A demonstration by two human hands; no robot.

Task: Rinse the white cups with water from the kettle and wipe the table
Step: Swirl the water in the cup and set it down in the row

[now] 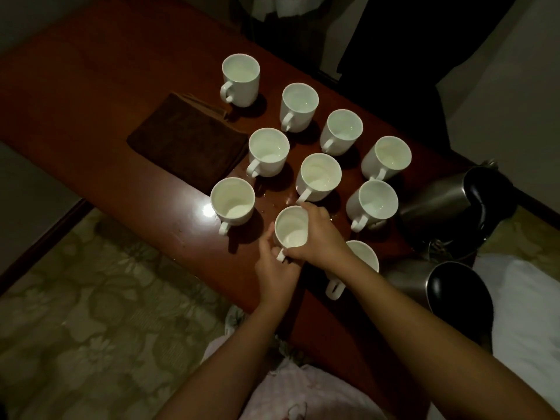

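Both hands meet on one white cup (291, 228) near the front edge of the desk (91, 95). The right hand (315, 234) is wrapped around the cup's right wall and rim, fingers curled over the top edge, while the left hand (277, 269) closes on its lower left side with the fingers at the handle, which points toward the person. The cup stands upright and shows a pale, empty-looking inside. Around it nine more white cups stand upright on the reddish-brown desk, handles mostly turned toward the near left: one just left (232, 201), one just beyond (318, 177), one to the right (372, 203), and another partly hidden under the right forearm (365, 256); the farthest cup (241, 75) stands apart at the back. Small drops of water glint on the desk between the nearest cups. A dark brown folded cloth (189, 144) lies flat to the left of the group. At the right end of the desk stand two steel kettles with black lids, one farther back (451, 204) and one nearer (439, 286). Below the desk edge is a patterned floor covering (100, 313).
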